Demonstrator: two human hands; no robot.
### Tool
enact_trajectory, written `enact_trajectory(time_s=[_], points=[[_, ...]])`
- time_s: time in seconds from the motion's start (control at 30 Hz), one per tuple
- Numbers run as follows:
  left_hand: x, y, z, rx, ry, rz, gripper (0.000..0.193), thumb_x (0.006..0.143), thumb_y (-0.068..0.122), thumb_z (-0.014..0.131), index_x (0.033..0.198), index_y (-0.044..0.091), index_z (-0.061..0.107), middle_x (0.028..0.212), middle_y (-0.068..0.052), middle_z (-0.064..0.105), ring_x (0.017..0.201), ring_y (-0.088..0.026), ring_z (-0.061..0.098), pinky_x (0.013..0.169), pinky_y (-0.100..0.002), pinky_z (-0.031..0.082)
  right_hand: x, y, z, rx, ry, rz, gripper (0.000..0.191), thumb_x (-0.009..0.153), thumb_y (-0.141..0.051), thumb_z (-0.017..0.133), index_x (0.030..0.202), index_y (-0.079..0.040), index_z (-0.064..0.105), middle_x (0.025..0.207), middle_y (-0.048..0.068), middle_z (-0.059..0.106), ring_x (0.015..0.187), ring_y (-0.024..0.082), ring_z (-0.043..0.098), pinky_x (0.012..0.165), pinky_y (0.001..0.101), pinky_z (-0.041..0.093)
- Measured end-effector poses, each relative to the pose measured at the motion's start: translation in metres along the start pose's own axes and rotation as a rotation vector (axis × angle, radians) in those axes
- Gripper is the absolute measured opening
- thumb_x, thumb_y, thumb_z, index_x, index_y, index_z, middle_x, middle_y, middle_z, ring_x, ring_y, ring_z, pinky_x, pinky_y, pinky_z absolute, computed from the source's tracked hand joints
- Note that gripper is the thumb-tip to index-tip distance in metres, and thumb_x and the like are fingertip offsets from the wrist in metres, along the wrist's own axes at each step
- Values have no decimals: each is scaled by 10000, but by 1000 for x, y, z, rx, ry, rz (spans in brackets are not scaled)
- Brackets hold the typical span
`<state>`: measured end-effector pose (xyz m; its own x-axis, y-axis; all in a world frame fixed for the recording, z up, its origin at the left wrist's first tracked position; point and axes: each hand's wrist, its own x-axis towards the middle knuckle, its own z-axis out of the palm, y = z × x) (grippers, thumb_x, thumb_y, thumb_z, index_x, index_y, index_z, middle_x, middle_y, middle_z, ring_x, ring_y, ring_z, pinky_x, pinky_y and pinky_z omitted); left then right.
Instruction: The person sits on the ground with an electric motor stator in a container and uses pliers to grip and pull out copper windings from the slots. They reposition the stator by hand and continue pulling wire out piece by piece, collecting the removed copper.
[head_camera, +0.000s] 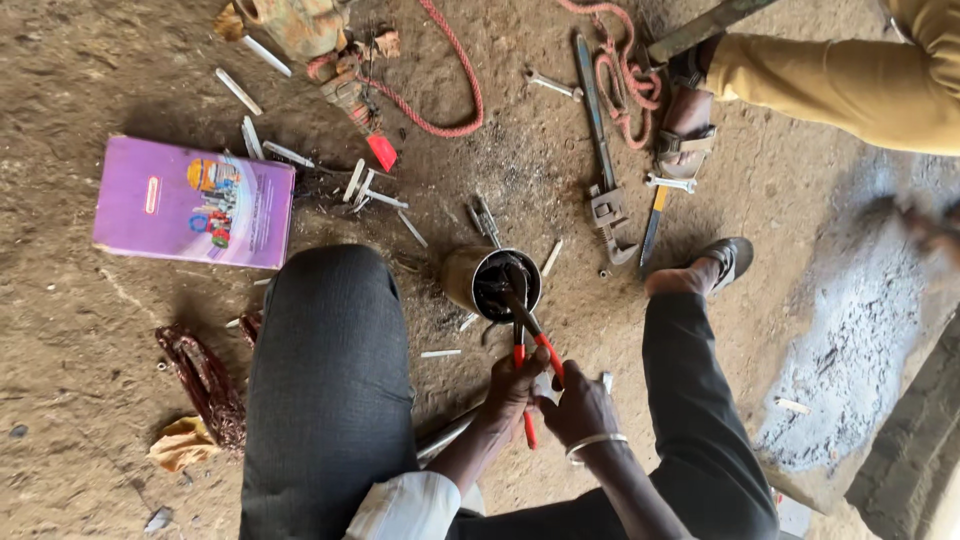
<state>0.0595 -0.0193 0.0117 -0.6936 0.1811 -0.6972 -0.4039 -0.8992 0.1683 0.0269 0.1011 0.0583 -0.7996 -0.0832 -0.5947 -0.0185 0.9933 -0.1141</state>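
Observation:
A round metal motor housing (478, 278) lies on the dirt floor between my knees, its open end facing me with dark windings inside. Red-handled pliers (528, 335) reach into that opening. My left hand (513, 388) is closed around one red handle. My right hand (578, 403), with a metal bangle on the wrist, grips the other handle right beside it. Both hands sit just below the housing.
A purple box (190, 200) lies at the left, white slivers scattered near it. Red rope (455, 90), a pipe wrench (603, 190), spanners (668, 183) and a screwdriver (652, 225) lie ahead. Another person's sandalled foot (685, 125) and tan trouser leg (850, 85) are at the upper right.

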Motion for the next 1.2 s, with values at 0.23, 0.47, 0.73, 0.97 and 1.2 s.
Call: enact_trajectory(time_s=[0.23,0.47,0.73,0.97,1.2], points=[[8,9,4,54,-122,71,519,761,518,876,740,157,503,548,52,441,405,-73,391,368,-264,319,0,4,-7,-128,39,-61,685,627,-363,945,1077,-81,512,860,169,712,795,415,696,676,529,541],[16,6,8,99,-64,63,534,748,544,872,731,165,496,569,49,474,427,-79,439,378,-262,346,8,12,-10,-67,27,-65,752,557,-380,969,1066,-92,496,861,164,715,803,390,705,696,524,545],[36,5,20,234,95,213,474,653,506,953,705,154,640,626,34,599,532,-87,546,515,-254,468,30,10,-25,-167,64,-20,784,594,-556,939,1059,-74,531,824,190,706,765,396,714,686,515,560],[55,14,33,195,66,120,518,633,534,932,778,180,582,624,74,540,470,-46,467,397,-221,378,61,33,-33,-17,102,-157,458,735,-440,845,948,-73,673,766,176,735,714,378,713,653,497,557],[55,13,16,129,-235,-6,567,711,652,854,831,134,659,623,90,496,452,-10,379,366,-198,273,66,45,-4,35,149,-41,181,947,-278,623,913,-122,710,745,96,720,571,298,693,525,452,532]])
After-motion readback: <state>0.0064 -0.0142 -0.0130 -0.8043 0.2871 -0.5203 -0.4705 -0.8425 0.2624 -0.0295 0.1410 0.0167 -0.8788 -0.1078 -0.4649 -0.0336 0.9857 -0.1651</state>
